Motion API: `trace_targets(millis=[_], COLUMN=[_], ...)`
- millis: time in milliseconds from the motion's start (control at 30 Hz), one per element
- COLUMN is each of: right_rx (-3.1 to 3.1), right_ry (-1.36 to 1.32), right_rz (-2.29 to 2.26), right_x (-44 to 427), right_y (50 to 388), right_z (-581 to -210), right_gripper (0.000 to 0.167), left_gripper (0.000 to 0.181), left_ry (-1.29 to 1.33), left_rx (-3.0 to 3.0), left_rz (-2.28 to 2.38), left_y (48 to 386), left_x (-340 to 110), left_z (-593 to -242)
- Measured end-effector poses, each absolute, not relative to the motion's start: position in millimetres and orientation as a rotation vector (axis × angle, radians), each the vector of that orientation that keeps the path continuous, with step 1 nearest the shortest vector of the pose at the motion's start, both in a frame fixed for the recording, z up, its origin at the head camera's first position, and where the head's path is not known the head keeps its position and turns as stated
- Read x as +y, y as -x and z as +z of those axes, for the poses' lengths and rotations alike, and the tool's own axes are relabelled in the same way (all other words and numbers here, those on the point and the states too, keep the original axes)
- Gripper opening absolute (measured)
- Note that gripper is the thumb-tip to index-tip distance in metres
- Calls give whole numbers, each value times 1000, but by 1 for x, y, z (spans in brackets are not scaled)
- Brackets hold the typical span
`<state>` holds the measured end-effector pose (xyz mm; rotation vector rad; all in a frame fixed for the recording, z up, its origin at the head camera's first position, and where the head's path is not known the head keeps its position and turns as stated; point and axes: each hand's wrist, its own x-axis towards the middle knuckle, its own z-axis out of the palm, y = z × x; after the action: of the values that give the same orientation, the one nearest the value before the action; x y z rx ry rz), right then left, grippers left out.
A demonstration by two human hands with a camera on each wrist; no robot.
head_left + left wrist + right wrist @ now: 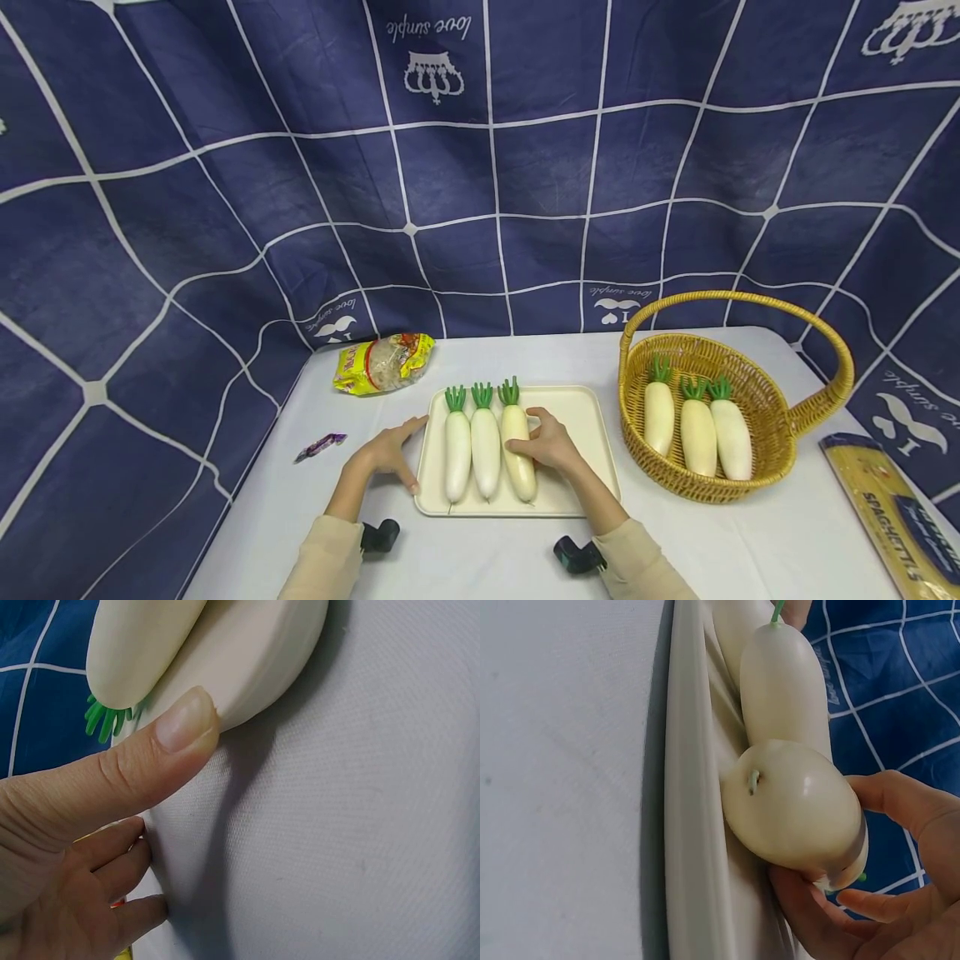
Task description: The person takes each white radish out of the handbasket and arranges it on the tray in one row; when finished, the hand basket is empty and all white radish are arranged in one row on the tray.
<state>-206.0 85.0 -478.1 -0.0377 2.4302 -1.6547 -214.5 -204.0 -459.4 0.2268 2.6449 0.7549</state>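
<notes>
Three white radishes with green tops lie side by side on a cream tray (581, 433). My right hand (549, 442) grips the rightmost radish (517, 450), with thumb and fingers on either side of it; the right wrist view shows my hand (907, 877) around that radish (795, 806), its root end facing the camera. My left hand (386, 457) is at the tray's left edge, fingers spread and holding nothing. In the left wrist view the thumb of my left hand (97, 802) lies at the tray rim (262, 675), beside the leftmost radish (139, 649).
A wicker basket (705, 492) with three more radishes stands to the right of the tray. Beyond it lies a spaghetti packet (885, 508). At the back left are a yellow bag (384, 363) and, nearer, a small purple wrapper (320, 447).
</notes>
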Motion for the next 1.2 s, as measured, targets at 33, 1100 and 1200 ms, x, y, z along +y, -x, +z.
trace_targets(millis=[33,1100,1200], right_rx=[2444,2583,2601], right_ry=[39,139,149], right_rz=[-1645,-1447,-1426], right_x=[85,84,86], right_y=[206,195,194], right_z=[-478,-470,-469], right_gripper=[79,78,77], left_gripper=[116,117,117], left_ry=[-226,-227,-228], left_rx=[2644,2644,2645], left_rz=[756,746,745], left_y=[215,214,215], left_x=[-204,-204,-204], left_z=[-459,-459,-459])
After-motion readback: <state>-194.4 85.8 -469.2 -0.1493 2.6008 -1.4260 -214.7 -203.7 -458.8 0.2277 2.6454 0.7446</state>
